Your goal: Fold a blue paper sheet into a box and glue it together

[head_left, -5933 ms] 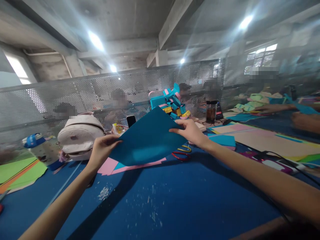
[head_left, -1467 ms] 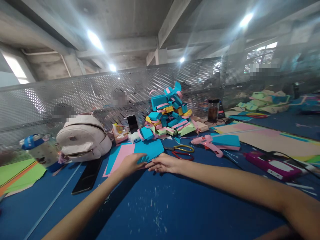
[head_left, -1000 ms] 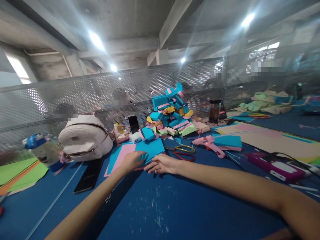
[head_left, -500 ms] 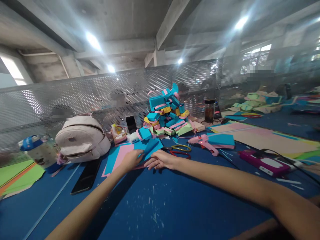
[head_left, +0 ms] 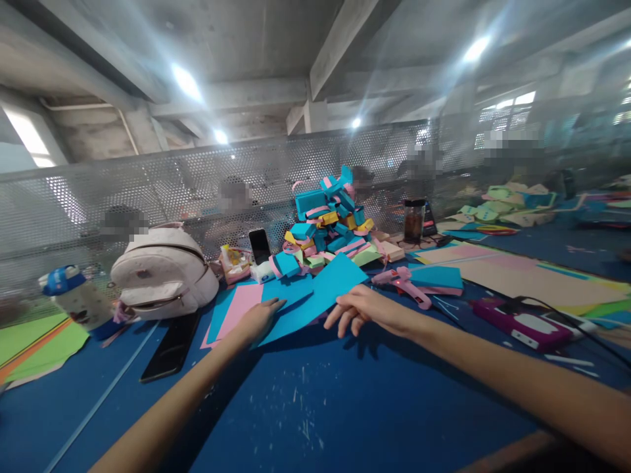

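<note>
Blue, white-flecked tabletop lies beneath a grey concrete ceiling. The left hand meets a rectangular bright-blue paper sheet (grip unclear); the right hand, loosely spread, is beside it

Looks like smooth, matt paper in the blue sheet, like plastic in the pink glue gun. Shines glossy on the flat phone. Shows perforated metal in the partition, rough concrete in the ceiling.
</note>
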Tool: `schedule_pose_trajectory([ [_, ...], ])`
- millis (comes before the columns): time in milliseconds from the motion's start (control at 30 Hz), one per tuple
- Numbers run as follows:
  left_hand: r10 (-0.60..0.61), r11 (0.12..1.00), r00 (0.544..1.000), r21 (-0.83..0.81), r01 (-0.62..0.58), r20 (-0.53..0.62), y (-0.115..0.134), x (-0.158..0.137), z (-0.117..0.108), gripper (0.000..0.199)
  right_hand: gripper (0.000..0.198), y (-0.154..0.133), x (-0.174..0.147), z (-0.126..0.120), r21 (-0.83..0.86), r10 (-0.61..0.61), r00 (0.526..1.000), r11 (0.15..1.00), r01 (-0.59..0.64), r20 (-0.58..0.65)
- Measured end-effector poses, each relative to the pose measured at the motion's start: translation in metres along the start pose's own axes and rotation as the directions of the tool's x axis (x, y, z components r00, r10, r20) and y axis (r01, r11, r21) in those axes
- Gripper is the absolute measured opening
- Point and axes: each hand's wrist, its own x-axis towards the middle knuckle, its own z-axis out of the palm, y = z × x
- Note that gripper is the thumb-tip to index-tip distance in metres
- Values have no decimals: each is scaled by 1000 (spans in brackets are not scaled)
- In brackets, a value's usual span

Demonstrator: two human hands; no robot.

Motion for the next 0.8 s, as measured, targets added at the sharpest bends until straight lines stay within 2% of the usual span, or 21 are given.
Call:
schedule_pose_trajectory([
  [133, 27, 999, 1000, -44, -27, -3, 14, -13, -6, 55, 45, -15, -41, -20, -82, 29, 1000, 996, -29, 4],
  [267, 82, 991, 997, -101, -82, -8, 58, -48, -4, 59, 45, -9, -74, -31, -90, 119, 993, 989, -118, 7],
  [367, 227, 965, 965, -161, -206, 132, 94, -76, 4, 64, 54, 13, -82, -28, -7, 189, 982, 982, -189, 8],
  [433, 268, 957, 946, -159, -241, 180, 111, -88, 10, 64, 58, 29, -80, -22, 69, 262, 965, 963, -261, -5],
  [567, 282, 949, 949, -185, -254, 140, 122, -94, 14, 60, 54, 50, -71, -11, 148, 392, 920, 911, -384, -29],
  [700, 299, 941, 946, -203, -271, 126, 126, -96, 8, 58, 26, 55, -68, -8, 166, 401, 912, 908, -384, -85],
  [800, 373, 921, 922, -159, -355, 100, 133, -104, 2, 60, 24, 51, -79, -16, 161, 397, 899, 915, -370, -185],
])
